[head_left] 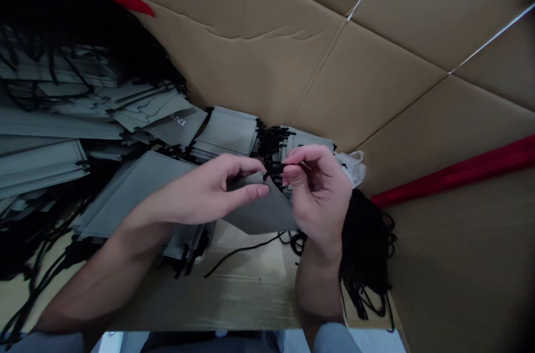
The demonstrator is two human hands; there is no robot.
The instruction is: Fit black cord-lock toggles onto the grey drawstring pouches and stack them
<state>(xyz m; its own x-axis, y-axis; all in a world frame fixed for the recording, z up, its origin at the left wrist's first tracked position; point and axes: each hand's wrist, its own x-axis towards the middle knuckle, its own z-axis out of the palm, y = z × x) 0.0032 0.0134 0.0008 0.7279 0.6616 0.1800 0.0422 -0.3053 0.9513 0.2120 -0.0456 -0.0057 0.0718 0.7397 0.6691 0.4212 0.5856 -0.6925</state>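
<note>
Currently, the left grip (pixel 209 191) is closed on the grey panel (pixel 261 211), thumb across its near face close to the upper corner; at that corner, the right grip (pixel 320 189) pinches a small black piece (pixel 276 167) between thumb and index finger. Whether this piece is fully seated in the panel cannot be determined. For good control, brace the corner firmly with the left grip, apply force along the line of the black piece, and avoid bending the panel. The panel is held up over the counter (pixel 251 292). On its near side lies a loose black cord (pixel 242 253), which should be guarded against snagging. Left of the panel, grey stacks (pixel 129 191) restrict sideways travel; to its right, a black cord bundle (pixel 365 247) does likewise. Beyond the panel, the cardboard wall (pixel 397 119) limits forward reach. Room for movement appears greatest on the panel's near side, up to the counter's front edge.
</note>
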